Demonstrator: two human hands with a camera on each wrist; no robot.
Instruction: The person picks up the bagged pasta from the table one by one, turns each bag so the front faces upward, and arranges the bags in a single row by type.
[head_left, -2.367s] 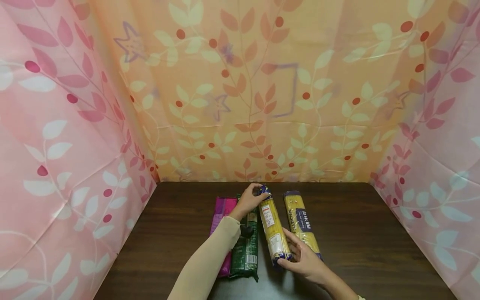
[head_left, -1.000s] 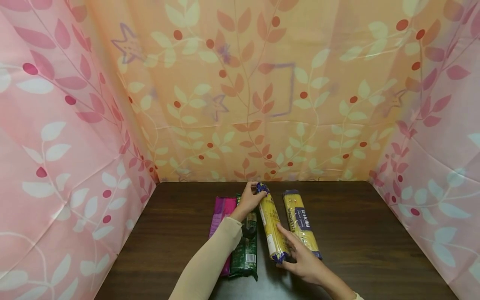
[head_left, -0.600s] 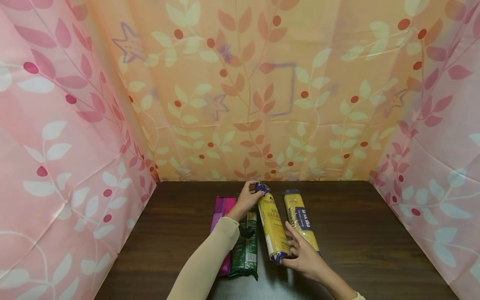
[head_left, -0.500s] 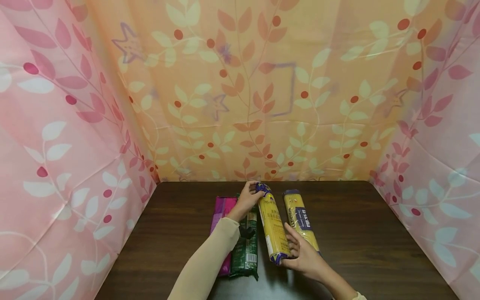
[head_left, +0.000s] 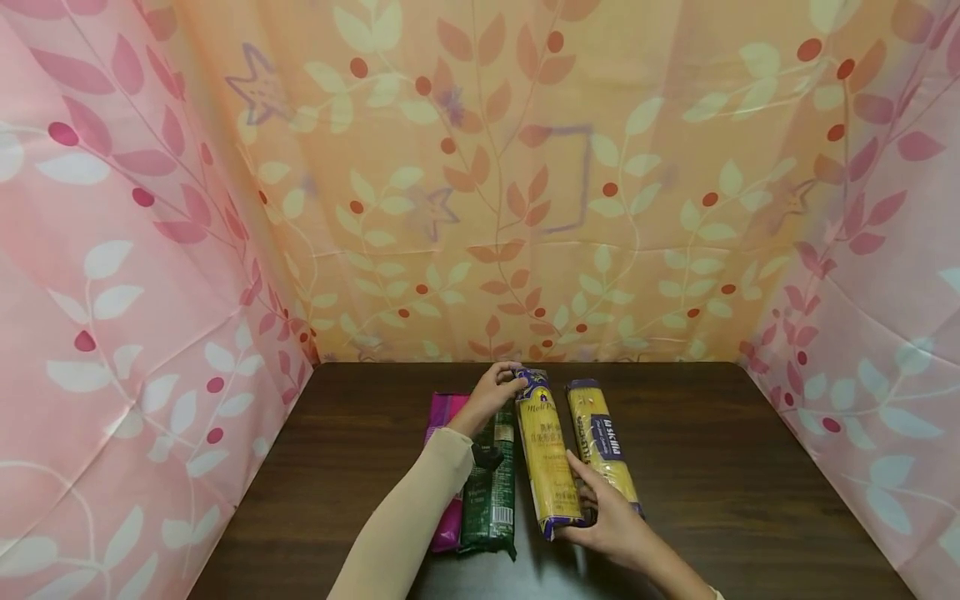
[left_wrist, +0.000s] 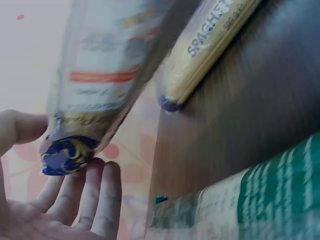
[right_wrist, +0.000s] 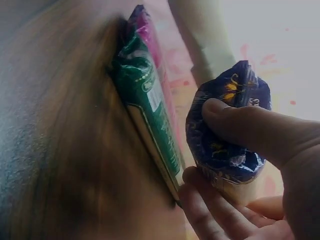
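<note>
A yellow pasta pack with blue ends (head_left: 547,458) is held between both hands, over the middle of the table, printed front facing up. My left hand (head_left: 492,397) holds its far end; in the left wrist view the thumb and fingers sit around the blue tip (left_wrist: 67,156), and a white label with a red stripe shows on the underside. At the near end, my right hand (head_left: 613,521) grips with the thumb on the blue wrapper (right_wrist: 225,132) and fingers beneath. Just right of it lies a second yellow pack, marked spaghetti (head_left: 592,407).
Left of the held pack, a green pack (head_left: 487,517) lies on the dark wooden table (head_left: 360,433), next to a magenta pack (head_left: 448,529) partly covered by the left forearm. Floral curtains (head_left: 450,275) stand behind the table and on both sides.
Between both hands the pasta pack has turned about its length, from white stickers up to printed front up. In the last half second its front has come round flatter and its near end slightly lower.
</note>
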